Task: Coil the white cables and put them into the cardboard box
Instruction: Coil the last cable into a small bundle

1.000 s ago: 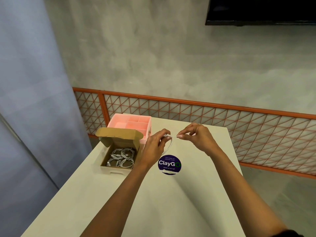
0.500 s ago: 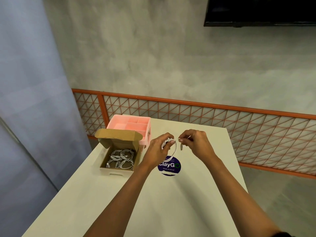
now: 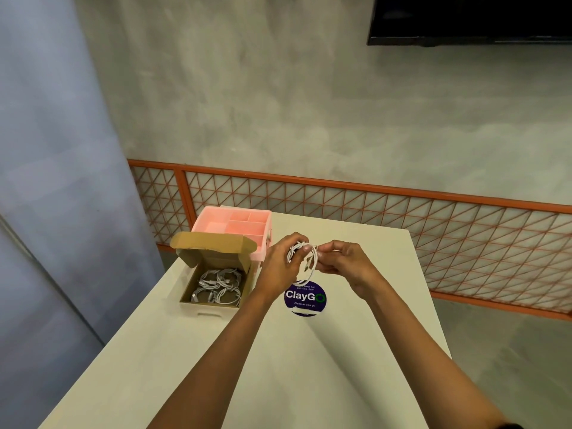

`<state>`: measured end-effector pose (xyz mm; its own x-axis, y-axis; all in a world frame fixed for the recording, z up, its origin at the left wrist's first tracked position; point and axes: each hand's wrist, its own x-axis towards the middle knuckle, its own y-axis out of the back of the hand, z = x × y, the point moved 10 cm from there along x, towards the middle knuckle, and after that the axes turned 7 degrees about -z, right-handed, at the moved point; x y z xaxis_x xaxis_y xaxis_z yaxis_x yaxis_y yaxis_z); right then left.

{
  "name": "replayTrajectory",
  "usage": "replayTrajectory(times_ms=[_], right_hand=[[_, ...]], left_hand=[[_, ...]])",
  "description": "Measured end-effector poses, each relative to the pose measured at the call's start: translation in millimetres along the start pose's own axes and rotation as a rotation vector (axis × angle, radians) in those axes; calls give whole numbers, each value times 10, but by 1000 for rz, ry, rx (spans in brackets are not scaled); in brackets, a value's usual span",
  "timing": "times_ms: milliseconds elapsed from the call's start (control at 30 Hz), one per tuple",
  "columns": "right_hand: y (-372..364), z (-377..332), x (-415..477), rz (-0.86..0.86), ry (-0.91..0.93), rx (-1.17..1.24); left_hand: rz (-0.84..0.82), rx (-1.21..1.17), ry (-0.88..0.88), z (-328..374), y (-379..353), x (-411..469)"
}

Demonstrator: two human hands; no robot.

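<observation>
step: coiling | left hand (image 3: 280, 267) grips cable (image 3: 315, 258) coil, fingers curled round it | right hand (image 3: 346, 264) pinches the loop from the right | coil in air over bench (image 3: 278, 366) | open box (image 3: 201, 308) lies left, nearer to left hand

Both bare forearms stretched forward, converging at centre. Left grip (image 3: 280, 263): raised, fingers curled round coiled white cable (image 3: 313, 258). Right grip (image 3: 346, 264): just beside left, fingertips pinching same coil from right.
</observation>
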<state>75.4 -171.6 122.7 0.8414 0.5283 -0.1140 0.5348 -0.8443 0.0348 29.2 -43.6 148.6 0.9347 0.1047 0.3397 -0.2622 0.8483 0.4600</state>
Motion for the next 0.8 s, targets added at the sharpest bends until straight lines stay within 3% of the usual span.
replayTrajectory(times_ms=[267, 500, 633, 800], right_hand=[[-160, 7, -39, -129, -39, -202], [-27, -129, 0, 49, -1, -374], [-37, -208, 10, 134, -6, -661], [-97, -189, 44, 71, -25, -577]], left_hand=[[12, 31, -35, 10, 29, -9], [56, 98, -32, -63, 30, 3], [71, 159, -56, -28, 8, 20], [24, 205, -93, -51, -57, 16]])
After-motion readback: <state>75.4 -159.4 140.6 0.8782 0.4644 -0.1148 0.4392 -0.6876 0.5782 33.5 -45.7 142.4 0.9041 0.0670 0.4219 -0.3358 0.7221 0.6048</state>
